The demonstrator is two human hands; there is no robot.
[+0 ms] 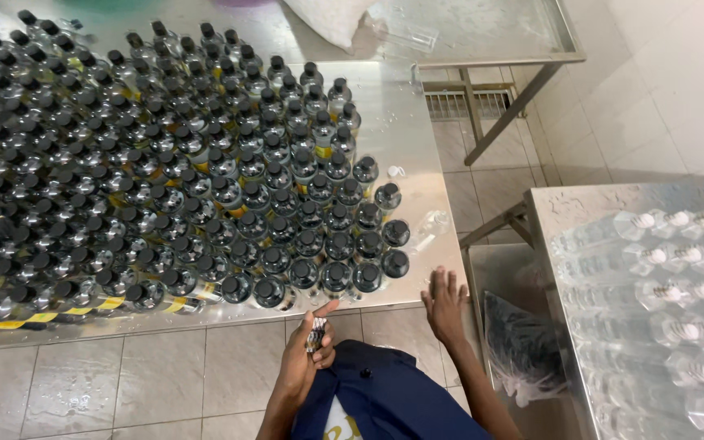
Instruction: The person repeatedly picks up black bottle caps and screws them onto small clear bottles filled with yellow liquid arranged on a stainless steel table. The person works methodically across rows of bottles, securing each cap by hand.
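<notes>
My left hand (306, 352) is held near my chest, below the front edge of a steel table (417, 138), and is closed around a small stack of thin labels or stickers (316, 332). My right hand (445, 305) is open with fingers spread, resting at the table's front right corner. The table is packed with several clear bottles with black caps (205, 204), standing upright in tight rows. The nearest capped bottles (368, 275) stand just beyond my hands. One clear uncapped bottle (429, 226) lies on its side near the right edge.
A second steel table (556, 204) on the right holds several clear bottles with white caps (662, 285) lying in rows. A black mesh bag (519, 346) hangs between the tables. Another steel table (490, 41) stands at the back. The floor is tiled (124, 375).
</notes>
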